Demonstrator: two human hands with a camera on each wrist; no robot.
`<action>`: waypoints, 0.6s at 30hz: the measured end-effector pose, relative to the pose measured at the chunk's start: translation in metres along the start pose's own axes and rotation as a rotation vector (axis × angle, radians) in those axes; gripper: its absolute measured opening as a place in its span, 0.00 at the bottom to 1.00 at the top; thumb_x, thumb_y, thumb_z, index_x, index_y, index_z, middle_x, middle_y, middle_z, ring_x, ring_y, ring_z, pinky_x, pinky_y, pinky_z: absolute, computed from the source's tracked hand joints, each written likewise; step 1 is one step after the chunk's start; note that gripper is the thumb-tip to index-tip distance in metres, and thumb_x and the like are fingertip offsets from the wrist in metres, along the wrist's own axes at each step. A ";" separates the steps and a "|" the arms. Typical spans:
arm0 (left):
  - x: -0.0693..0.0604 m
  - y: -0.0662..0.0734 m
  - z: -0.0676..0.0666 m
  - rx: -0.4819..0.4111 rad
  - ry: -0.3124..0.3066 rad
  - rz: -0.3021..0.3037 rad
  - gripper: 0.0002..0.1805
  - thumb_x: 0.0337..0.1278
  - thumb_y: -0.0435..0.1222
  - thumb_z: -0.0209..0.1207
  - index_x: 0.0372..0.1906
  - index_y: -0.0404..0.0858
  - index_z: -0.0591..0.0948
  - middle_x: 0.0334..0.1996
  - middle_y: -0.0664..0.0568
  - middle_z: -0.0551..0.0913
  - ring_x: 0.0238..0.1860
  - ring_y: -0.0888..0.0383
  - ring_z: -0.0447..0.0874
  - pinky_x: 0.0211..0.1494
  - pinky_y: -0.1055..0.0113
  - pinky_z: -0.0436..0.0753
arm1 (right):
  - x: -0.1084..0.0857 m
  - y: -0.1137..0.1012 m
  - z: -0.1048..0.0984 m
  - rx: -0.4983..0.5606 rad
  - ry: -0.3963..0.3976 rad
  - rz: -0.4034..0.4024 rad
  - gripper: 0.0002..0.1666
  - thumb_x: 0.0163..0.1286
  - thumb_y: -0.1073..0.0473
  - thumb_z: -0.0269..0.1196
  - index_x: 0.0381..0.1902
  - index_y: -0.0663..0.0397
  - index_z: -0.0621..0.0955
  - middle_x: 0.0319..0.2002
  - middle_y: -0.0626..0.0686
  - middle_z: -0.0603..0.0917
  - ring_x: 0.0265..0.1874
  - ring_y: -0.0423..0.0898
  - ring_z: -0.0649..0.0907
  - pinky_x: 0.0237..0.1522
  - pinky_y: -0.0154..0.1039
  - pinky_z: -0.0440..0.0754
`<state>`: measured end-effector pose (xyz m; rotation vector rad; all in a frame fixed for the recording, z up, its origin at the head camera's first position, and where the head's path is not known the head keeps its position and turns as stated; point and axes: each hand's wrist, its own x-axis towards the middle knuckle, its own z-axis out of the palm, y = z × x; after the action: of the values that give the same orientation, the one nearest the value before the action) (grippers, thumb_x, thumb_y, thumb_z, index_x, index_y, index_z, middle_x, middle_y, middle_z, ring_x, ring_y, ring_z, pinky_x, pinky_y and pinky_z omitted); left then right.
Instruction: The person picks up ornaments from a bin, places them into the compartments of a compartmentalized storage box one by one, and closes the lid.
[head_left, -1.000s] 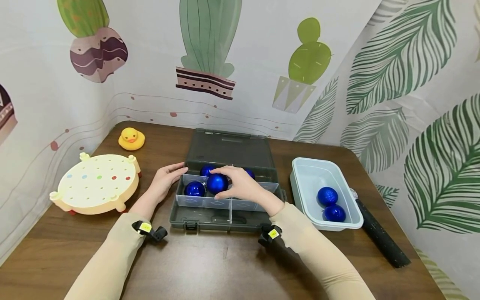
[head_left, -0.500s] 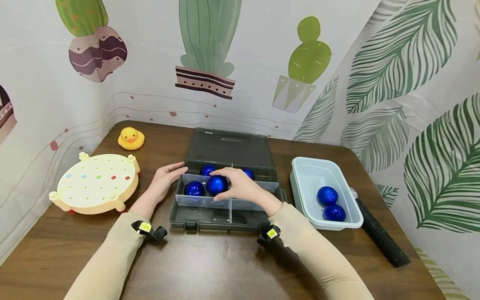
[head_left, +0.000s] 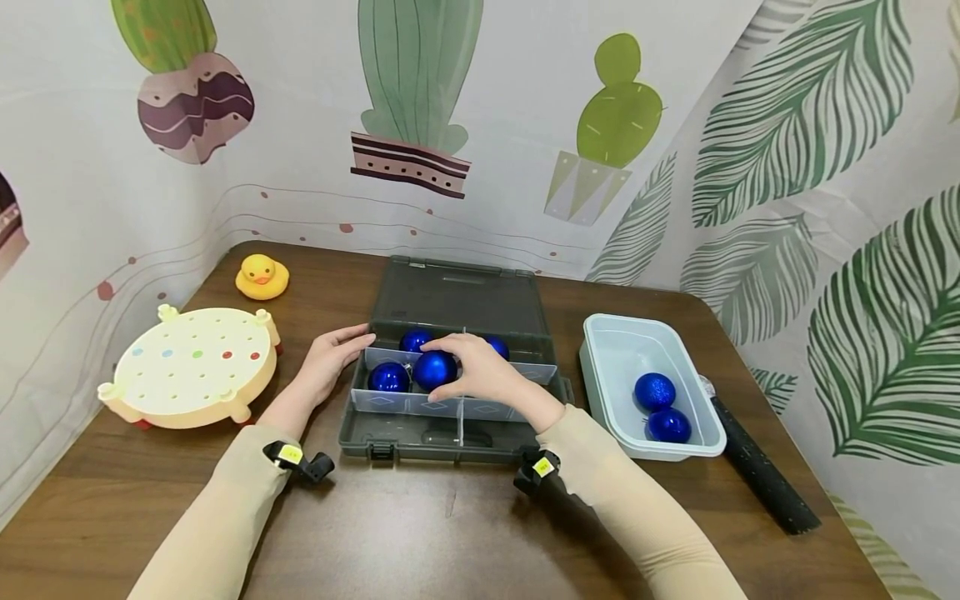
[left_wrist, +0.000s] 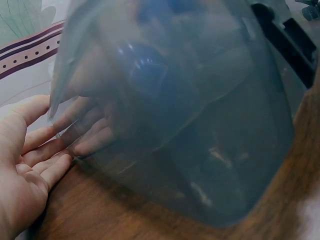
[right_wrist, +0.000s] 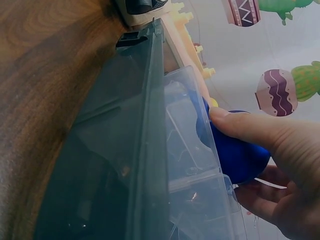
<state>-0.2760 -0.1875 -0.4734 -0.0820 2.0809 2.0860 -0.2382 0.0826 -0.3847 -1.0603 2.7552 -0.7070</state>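
A dark translucent case [head_left: 435, 455] with clear dividers lies opened on the table, its lid [head_left: 461, 300] tipped back. My right hand [head_left: 483, 368] grips a matte blue bauble [head_left: 433, 372] over the middle row, thumb and fingers around it; the right wrist view shows this bauble [right_wrist: 237, 155] at the divider's top edge. Beside it sits a shiny blue bauble [head_left: 388, 377]. Behind the divider are two more, one at the left [head_left: 415, 341] and one at the right [head_left: 497, 347]. Extended fingers of my left hand [head_left: 332, 360] touch the case's left side near the hinge.
Two blue baubles [head_left: 663, 408] lie in a pale blue tub [head_left: 617, 398] at the right. Beside the tub lies a black-handled tool [head_left: 765, 467], its head hidden. A cream pegboard [head_left: 195, 367] and a yellow rubber duck [head_left: 262, 278] stand at the left.
Both hands stay nearly still. The right hand keeps its grip on the matte blue bauble, which shows almost no movement.
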 end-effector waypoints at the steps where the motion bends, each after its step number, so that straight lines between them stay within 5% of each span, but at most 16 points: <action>1: 0.000 0.000 0.000 0.001 -0.001 0.001 0.33 0.68 0.43 0.57 0.72 0.33 0.64 0.72 0.43 0.65 0.56 0.73 0.73 0.75 0.60 0.63 | 0.000 0.000 0.000 0.000 0.000 0.000 0.41 0.52 0.45 0.76 0.63 0.50 0.77 0.62 0.55 0.79 0.62 0.55 0.75 0.63 0.56 0.75; 5: 0.000 0.000 0.000 -0.005 -0.004 -0.001 0.33 0.68 0.42 0.57 0.72 0.33 0.64 0.72 0.43 0.65 0.59 0.70 0.72 0.75 0.59 0.62 | 0.001 0.000 0.000 0.000 -0.003 0.002 0.41 0.52 0.45 0.76 0.63 0.51 0.77 0.62 0.55 0.79 0.62 0.55 0.75 0.62 0.56 0.76; 12: -0.020 0.025 0.007 -0.019 -0.017 -0.019 0.32 0.68 0.38 0.57 0.71 0.29 0.64 0.72 0.40 0.64 0.57 0.69 0.74 0.75 0.58 0.62 | 0.002 0.002 0.002 -0.013 0.004 0.002 0.41 0.50 0.46 0.77 0.62 0.53 0.78 0.61 0.56 0.79 0.62 0.56 0.74 0.62 0.53 0.76; 18: -0.022 0.026 0.007 -0.022 -0.019 -0.020 0.32 0.68 0.39 0.57 0.71 0.29 0.64 0.72 0.39 0.64 0.54 0.72 0.75 0.75 0.58 0.62 | 0.004 0.003 0.003 -0.031 -0.011 0.000 0.43 0.50 0.46 0.77 0.61 0.57 0.78 0.61 0.57 0.78 0.63 0.57 0.72 0.65 0.52 0.73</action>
<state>-0.2586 -0.1824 -0.4437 -0.0861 2.0387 2.0899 -0.2428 0.0806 -0.3883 -1.0668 2.7658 -0.6581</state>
